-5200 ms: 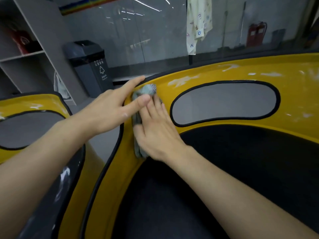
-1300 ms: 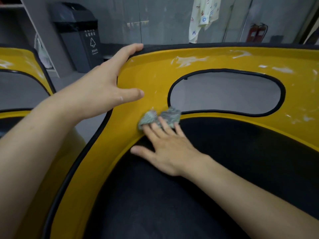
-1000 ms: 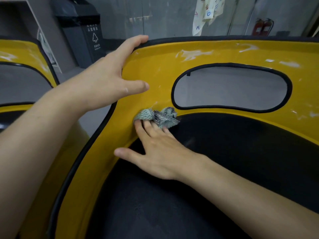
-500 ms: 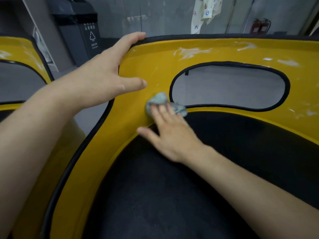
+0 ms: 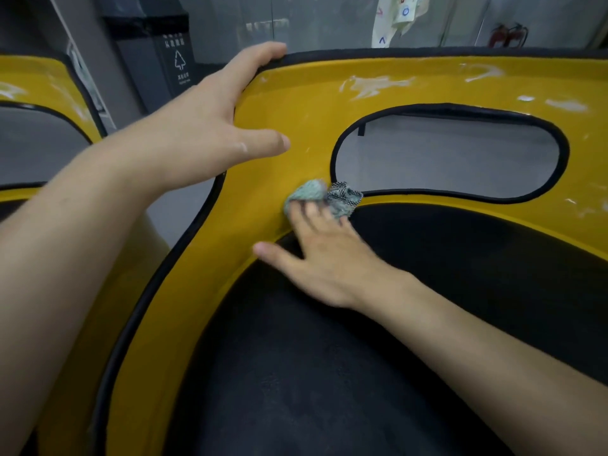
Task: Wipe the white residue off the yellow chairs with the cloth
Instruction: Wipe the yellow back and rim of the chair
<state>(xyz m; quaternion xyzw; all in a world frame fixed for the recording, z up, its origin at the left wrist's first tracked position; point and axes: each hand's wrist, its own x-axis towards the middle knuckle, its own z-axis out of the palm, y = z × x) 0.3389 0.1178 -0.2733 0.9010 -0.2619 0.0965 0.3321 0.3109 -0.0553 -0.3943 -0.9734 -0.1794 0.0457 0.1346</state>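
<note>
Two bare forearms are shown reaching over the black seat pad [image 5: 329, 357], which lies below the oval cut-out [image 5: 447, 153] in the back of a yellow chair [image 5: 296, 103]. The right hand [image 5: 325, 255] is laid flat below and left of the cut-out, its fingers straight and the thumb stretched away from it. Its fingertips are pressed onto a crumpled cloth [image 5: 316, 194]. The cloth is pale green with a black-and-white checked part. It is pinned against the yellow shell at the cut-out's lower left corner, with its checked end touching the black trim there. Higher and further left of the cut-out, the left hand [image 5: 204, 126] is clamped on the corner of the chair back: the thumb is laid on the yellow face and the fingers are hooked over the black-edged rim. Smears of white residue [image 5: 375, 85] are seen on the yellow band above the cut-out, with smaller flecks to its right. Well left of the cut-out, a second yellow chair [image 5: 36, 83] with white marks is partly seen. Beyond, up and left of the cut-out, a dark bin [image 5: 158, 51] is stood. Above the cut-out a pale patterned fabric [image 5: 398, 18] is hung, and two red fire extinguishers [image 5: 506, 34] are seen to the upper right.
</note>
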